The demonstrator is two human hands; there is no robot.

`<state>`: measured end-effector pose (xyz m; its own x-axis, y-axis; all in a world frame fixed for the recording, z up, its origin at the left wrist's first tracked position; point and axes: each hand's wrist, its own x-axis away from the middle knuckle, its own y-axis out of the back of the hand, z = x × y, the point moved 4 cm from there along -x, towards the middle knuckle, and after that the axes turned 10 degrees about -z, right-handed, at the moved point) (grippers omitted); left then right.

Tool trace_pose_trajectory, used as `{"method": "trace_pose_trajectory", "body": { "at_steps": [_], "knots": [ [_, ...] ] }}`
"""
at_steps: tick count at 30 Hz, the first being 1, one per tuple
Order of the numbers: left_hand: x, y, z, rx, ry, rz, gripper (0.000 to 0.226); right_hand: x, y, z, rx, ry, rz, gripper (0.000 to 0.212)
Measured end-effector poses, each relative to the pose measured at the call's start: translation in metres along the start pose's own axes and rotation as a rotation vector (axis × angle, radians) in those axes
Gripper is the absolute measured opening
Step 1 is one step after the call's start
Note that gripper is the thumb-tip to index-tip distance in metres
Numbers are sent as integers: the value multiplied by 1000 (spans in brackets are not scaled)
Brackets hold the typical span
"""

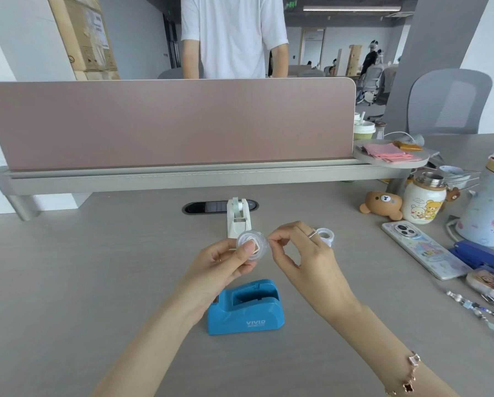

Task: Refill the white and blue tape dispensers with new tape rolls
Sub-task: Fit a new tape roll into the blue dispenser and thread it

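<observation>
**Clear tape roll held over the empty blue dispenser**

At the centre of the frame the left hand (225, 260) grips a clear, round roll of transparent tape (253, 247), thumb across its face and fingers closed behind it; the right hand (303, 253), a silver ring on one finger, pinches the roll's right edge between thumb and forefinger, the other fingers curled loosely; below the hands, at lower centre, the blue plastic tape dispenser (245, 308) sits on the grey desk (68, 282), its roll slot empty and "VIVID" printed white on its side; just above the hands stands the white plastic tape dispenser (239, 217), a roll seated in it; a second clear tape roll (326, 234) lies behind the right hand's knuckles; a white phone in a cartoon case (423, 253) lies at right.
</observation>
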<state>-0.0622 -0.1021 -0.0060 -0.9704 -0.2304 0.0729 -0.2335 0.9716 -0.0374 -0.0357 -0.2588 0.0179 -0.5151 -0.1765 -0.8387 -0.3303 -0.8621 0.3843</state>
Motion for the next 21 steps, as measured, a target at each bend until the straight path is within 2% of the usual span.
{"method": "trace_pose_trajectory", "body": {
  "at_steps": [4, 8, 11, 14, 18, 21],
  "knots": [
    [-1, 0, 2, 67, 67, -30, 49, 0, 1, 0, 3, -15, 22, 17],
    [-1, -1, 5, 314, 268, -27, 36, 1, 0, -2, -54, -78, 59, 10],
    [2, -3, 3, 428, 365, 38, 41, 2, -2, -5, -133, -201, 103, 10],
    [3, -4, -1, 400, 363, 74, 43, 1, -3, -4, -230, -257, 142, 10],
    [3, -2, -2, 395, 337, 89, 34, -2, -2, -5, -229, -263, 111, 5],
    [3, -2, -3, 308, 278, 105, 34, -5, 1, -8, -246, -285, 100, 5]
  ]
}}
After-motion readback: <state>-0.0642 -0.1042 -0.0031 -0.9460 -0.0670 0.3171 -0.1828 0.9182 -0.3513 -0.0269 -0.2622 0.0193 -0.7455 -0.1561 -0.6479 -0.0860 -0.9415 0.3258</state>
